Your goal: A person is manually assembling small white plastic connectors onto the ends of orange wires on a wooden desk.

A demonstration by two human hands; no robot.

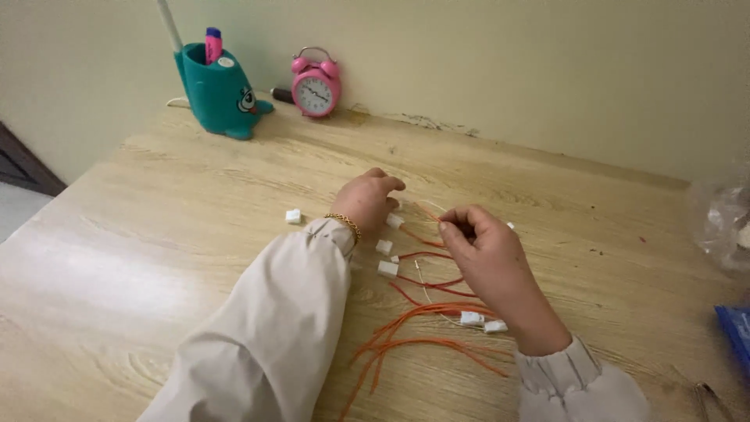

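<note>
- A bundle of orange wires (414, 332) is spread on the wooden table (156, 258) nearest the viewer, its long axis running from lower left up toward the right hand (488, 262); two small white connectors (482, 321) lie on it.
- One thin orange wire (428, 212) is pinched between the closed thumb and fingertips of the right hand, slanting up and away to the left.
- Between the hands, three more white connectors (386, 248) and red wire loops (430, 283) crowd the surface.
- The left hand (369, 199) is curled, fingers bent down onto the table beside a connector; whether anything is gripped cannot be told.
- A lone white connector (293, 216) sits apart to the left, with open table around it.
- A clear plastic bag (723, 223) is seen at the right edge.
- By the wall stand a teal pen holder (219, 92) and a pink alarm clock (316, 83).
</note>
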